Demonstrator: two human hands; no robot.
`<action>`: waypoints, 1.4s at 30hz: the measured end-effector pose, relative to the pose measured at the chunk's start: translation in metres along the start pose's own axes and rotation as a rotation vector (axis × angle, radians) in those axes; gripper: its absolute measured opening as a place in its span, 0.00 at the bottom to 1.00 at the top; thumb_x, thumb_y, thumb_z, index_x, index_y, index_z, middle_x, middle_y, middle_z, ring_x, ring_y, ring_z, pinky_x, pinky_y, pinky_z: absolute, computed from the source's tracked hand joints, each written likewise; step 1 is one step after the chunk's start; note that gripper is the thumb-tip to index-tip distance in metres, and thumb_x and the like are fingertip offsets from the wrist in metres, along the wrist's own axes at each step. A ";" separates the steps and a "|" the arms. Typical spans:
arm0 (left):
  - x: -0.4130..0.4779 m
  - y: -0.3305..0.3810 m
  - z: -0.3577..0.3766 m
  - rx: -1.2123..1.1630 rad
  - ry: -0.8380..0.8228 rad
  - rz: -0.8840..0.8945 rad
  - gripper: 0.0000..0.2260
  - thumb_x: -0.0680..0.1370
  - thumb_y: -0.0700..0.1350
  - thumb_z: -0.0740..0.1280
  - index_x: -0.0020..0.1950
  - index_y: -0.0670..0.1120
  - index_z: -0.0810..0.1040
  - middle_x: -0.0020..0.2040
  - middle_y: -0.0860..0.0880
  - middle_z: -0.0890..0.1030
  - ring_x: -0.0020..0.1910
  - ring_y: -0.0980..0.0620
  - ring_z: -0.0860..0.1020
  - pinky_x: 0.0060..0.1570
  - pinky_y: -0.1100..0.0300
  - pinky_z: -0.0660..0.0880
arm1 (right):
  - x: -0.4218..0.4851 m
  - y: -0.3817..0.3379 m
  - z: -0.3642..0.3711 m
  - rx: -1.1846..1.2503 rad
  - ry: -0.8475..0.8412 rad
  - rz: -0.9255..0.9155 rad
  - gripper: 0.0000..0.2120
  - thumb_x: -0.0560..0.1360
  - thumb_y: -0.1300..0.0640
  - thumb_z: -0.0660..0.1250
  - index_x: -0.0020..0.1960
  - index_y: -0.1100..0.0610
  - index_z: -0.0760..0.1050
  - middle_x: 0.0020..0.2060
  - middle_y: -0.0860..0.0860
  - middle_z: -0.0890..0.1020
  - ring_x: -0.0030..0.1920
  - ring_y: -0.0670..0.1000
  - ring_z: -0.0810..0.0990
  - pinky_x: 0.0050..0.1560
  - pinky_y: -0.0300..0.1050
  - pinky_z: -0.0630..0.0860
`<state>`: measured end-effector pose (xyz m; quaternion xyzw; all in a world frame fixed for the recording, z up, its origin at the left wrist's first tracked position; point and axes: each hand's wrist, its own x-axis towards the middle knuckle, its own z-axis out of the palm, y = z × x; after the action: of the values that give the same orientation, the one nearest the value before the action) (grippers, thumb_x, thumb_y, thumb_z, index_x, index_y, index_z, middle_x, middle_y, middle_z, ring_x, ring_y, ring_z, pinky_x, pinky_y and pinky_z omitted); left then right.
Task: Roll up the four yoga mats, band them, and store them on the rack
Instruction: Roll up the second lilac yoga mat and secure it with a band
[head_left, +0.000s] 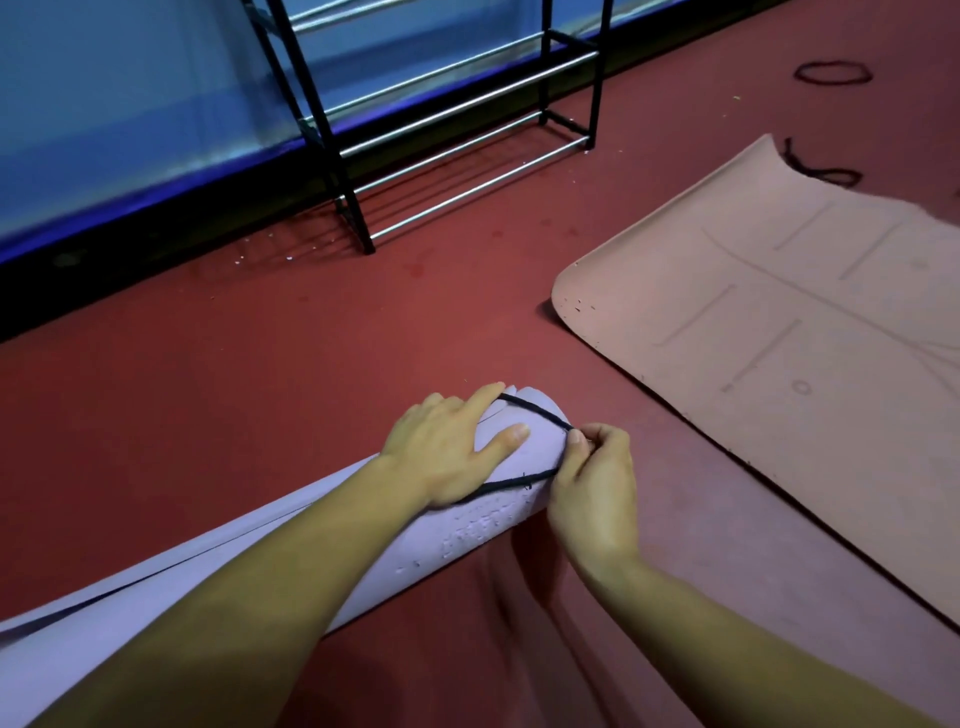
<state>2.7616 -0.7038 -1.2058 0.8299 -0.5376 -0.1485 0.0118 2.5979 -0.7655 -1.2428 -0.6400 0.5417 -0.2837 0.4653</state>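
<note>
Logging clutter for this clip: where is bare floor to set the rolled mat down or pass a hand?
Widest bare floor: between the rack, the lavender roll and the pink mat. The rack's visible rails are bare too. Crowded: the roll's end, where left hand, right hand and black band meet.

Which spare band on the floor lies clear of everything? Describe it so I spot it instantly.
From the black rack, look right across the red floor, beyond the far corner of the flat pink mat. The band is a dark loop lying open as an oval on bare floor; the other loose band lies crumpled against the mat's edge.
</note>
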 end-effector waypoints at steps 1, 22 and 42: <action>-0.001 0.002 0.000 -0.026 0.005 -0.003 0.32 0.75 0.73 0.43 0.77 0.63 0.56 0.60 0.46 0.78 0.60 0.41 0.74 0.63 0.47 0.69 | -0.002 0.000 0.002 0.003 0.009 0.029 0.05 0.85 0.51 0.56 0.53 0.51 0.68 0.51 0.47 0.76 0.51 0.48 0.75 0.44 0.38 0.66; -0.062 -0.048 -0.196 -0.359 0.448 -0.523 0.44 0.64 0.82 0.44 0.62 0.51 0.69 0.62 0.44 0.74 0.64 0.40 0.72 0.57 0.46 0.69 | -0.020 -0.233 0.041 0.245 -0.129 -0.203 0.09 0.85 0.48 0.56 0.50 0.52 0.68 0.50 0.55 0.79 0.50 0.55 0.77 0.51 0.47 0.73; -0.436 -0.178 -0.358 -1.044 1.542 -1.026 0.20 0.68 0.64 0.68 0.51 0.51 0.79 0.44 0.56 0.82 0.42 0.68 0.79 0.42 0.73 0.72 | -0.348 -0.529 0.109 0.105 -0.884 -0.695 0.08 0.85 0.54 0.60 0.47 0.54 0.69 0.54 0.54 0.76 0.62 0.43 0.73 0.58 0.30 0.66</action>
<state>2.8478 -0.2879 -0.7933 0.7193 0.1597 0.2179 0.6401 2.8318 -0.4117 -0.7601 -0.8147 0.0379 -0.1518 0.5584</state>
